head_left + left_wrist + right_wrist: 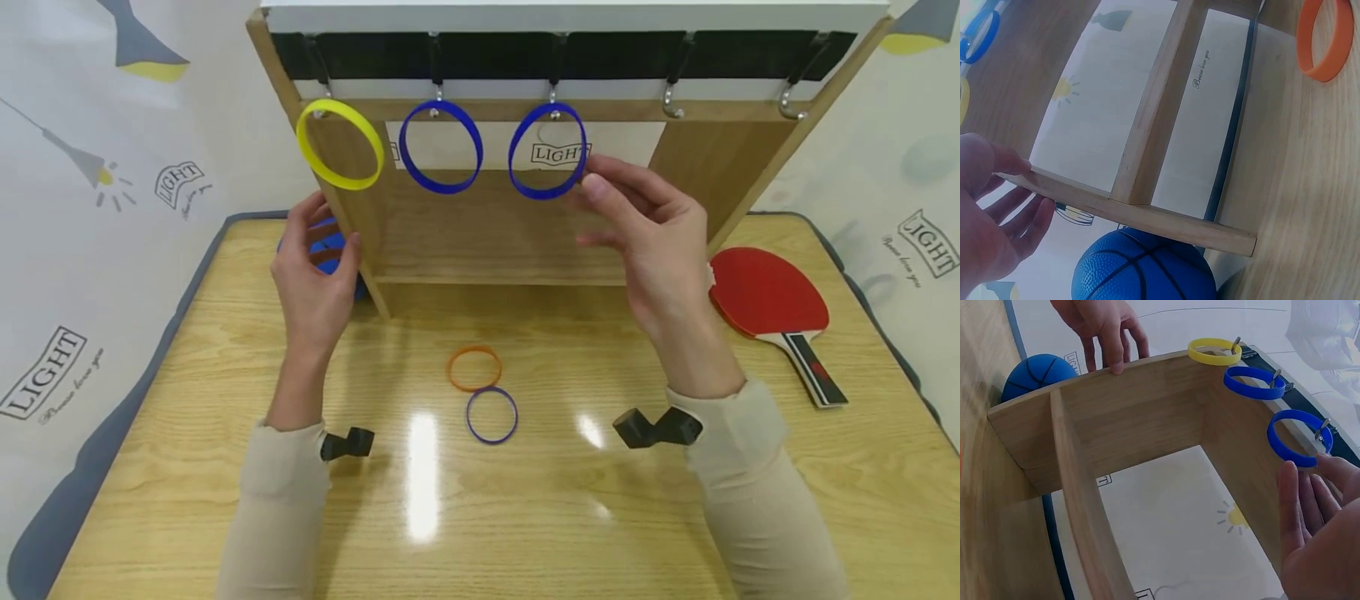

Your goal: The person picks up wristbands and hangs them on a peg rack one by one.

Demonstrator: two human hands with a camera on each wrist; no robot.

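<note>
"LIGHT" signs on pale backdrop, script "love you" beneath

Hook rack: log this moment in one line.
hooks, left to right: yellow ring, blue ring, second blue ring, two bare; left hand: grips rack side panel; right hand: at second blue ring; table: orange ring, purple-blue ring

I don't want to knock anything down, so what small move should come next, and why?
I'd probably ease the right hand back from the nearest blue wristband: a hook already runs through it, while an orange wristband and a dark blue one lie on the tabletop.
</note>
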